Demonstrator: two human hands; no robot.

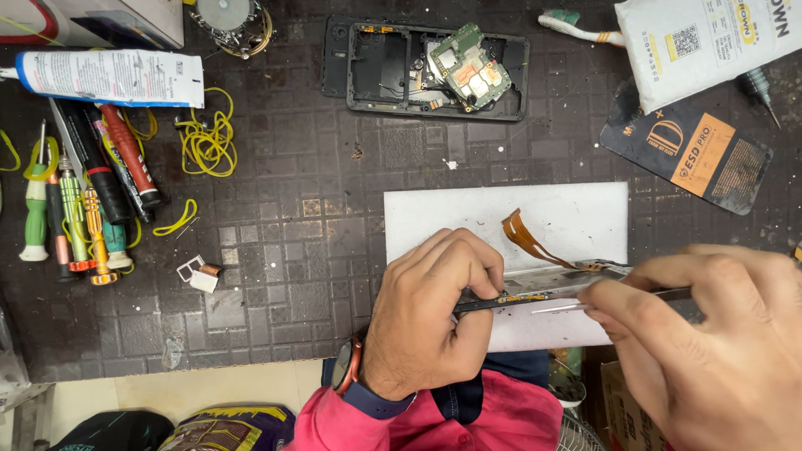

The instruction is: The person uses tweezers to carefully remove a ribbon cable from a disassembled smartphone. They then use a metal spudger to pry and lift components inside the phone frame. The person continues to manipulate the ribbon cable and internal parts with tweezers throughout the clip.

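Phone panel held edge-up over the white pad (576, 219).

My left hand (430, 309) grips the thin phone panel (547, 288) by its left end, fingers closed around it; its long axis runs left to right. My right hand (710, 334) pinches a slim metal tool (558, 308) closed against the panel's near edge. An orange flex cable (525, 236) rises behind. The opened phone frame (393, 67) holds a green circuit board (469, 65).
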